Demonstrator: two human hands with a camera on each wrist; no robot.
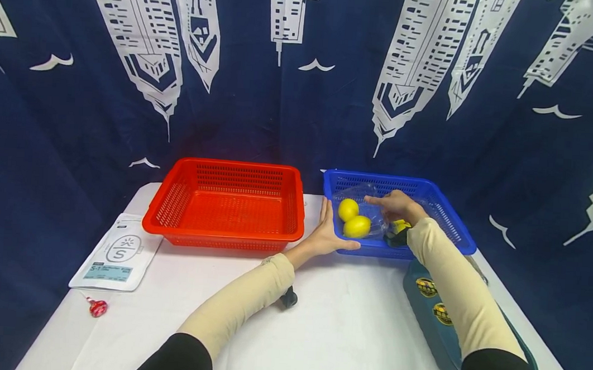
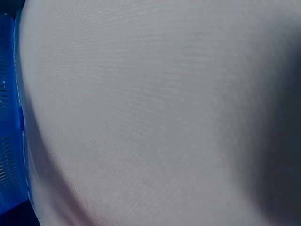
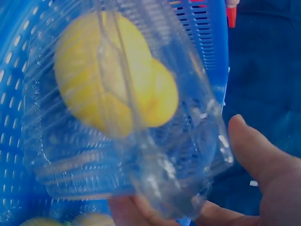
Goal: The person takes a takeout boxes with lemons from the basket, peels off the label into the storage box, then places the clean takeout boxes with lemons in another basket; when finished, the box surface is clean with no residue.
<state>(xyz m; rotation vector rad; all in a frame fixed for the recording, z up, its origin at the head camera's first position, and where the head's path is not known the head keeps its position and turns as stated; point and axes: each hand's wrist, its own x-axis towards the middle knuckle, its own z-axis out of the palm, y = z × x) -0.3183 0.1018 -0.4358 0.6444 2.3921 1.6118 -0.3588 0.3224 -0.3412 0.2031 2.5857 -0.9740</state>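
Note:
My right hand (image 1: 398,206) reaches into the blue basket (image 1: 450,224), its index finger stretched to the left. In the right wrist view, its thumb and fingers (image 3: 251,146) hold the end of a clear ribbed plastic container (image 3: 160,174). Two lemons (image 1: 357,226) show at the basket's left side; through the clear plastic they appear as overlapping yellow shapes. More yellow (image 1: 401,224) peeks out beneath the right hand, mostly hidden. My left hand (image 1: 326,237) spreads at the basket's front left corner, fingers straight along its left side and thumb at the front rim.
A red basket (image 1: 225,206) stands to the left of the blue one. Farther left lie a white pouch (image 1: 117,254) and a small red wrapped candy (image 1: 97,308). A teal case (image 1: 432,320) with yellow round labels sits under the right forearm. A dark blue curtain hangs behind.

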